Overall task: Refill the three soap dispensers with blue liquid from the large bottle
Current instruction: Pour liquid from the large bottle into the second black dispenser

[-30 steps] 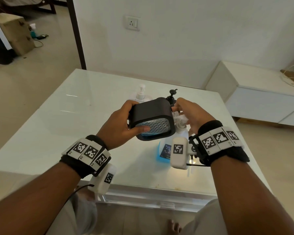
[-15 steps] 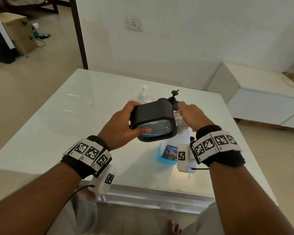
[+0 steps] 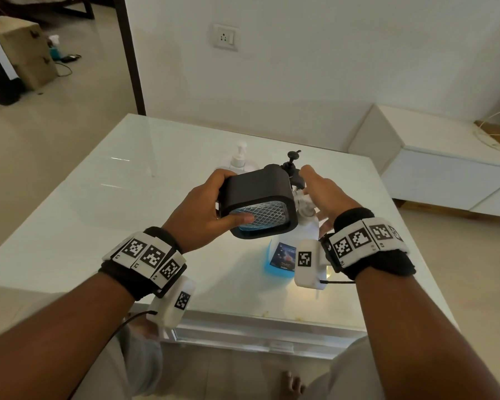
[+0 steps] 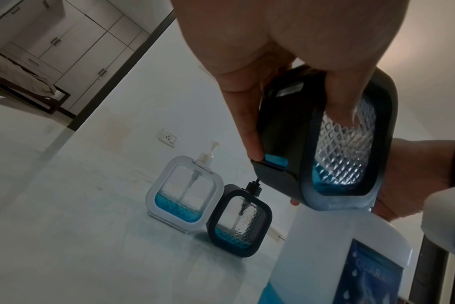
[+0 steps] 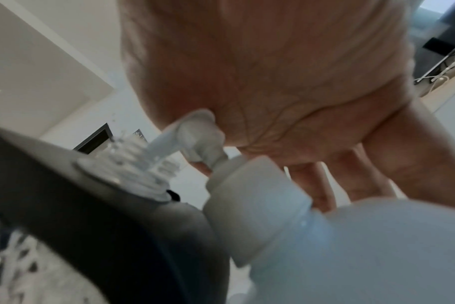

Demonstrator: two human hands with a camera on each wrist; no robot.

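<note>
My left hand grips a black-framed soap dispenser tipped on its side above the table, thumb on its diamond-patterned clear face; a little blue liquid pools at its low end. Its threaded open neck meets the nozzle of the large bottle's white pump head. My right hand rests its palm on that pump head, fingers stretched out beyond it. The large white bottle stands below with blue liquid low inside. A white-framed dispenser and a second black one stand behind, each partly blue.
The white glass table extends left and toward the wall. A low white cabinet stands to the right, and a wall socket is behind. My knees and a bare foot are below the table's near edge.
My right wrist has sunk and turned slightly over the pump head. The left hand and the tipped dispenser have stayed almost in place.
</note>
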